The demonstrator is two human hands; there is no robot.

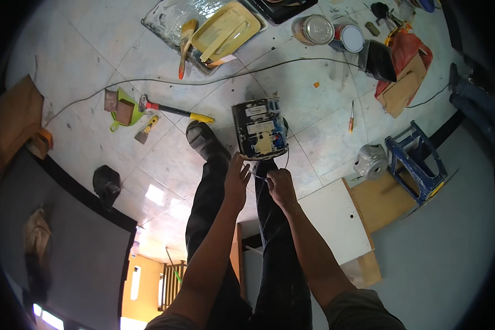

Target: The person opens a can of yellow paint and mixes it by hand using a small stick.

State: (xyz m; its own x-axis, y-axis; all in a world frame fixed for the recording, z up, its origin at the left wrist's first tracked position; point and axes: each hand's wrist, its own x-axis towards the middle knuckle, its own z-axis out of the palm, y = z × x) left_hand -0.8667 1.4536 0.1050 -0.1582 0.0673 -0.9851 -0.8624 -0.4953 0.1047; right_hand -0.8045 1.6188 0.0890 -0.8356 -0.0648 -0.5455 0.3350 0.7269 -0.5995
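Observation:
A paint-smeared can [260, 127], dark with pale label patches and cream drips, is in front of me above my right leg, its near rim toward me. My left hand [237, 181] is by the left end of that rim, fingers stretched and apart; the index fingertip seems to touch it. My right hand [281, 187] is closed on the can's thin wire handle [288, 158], which loops down from the can's right side. The can's opening and what is inside are hidden.
A hammer [176, 111], scraper [146, 129] and green dustpan [127, 108] lie left. Beyond are a paint tray [167, 22], yellow tray [225, 33], brush [186, 44] and cans [316, 29]. A cable [203, 83] crosses the floor. Right are a screwdriver [351, 118] and blue stool [418, 159].

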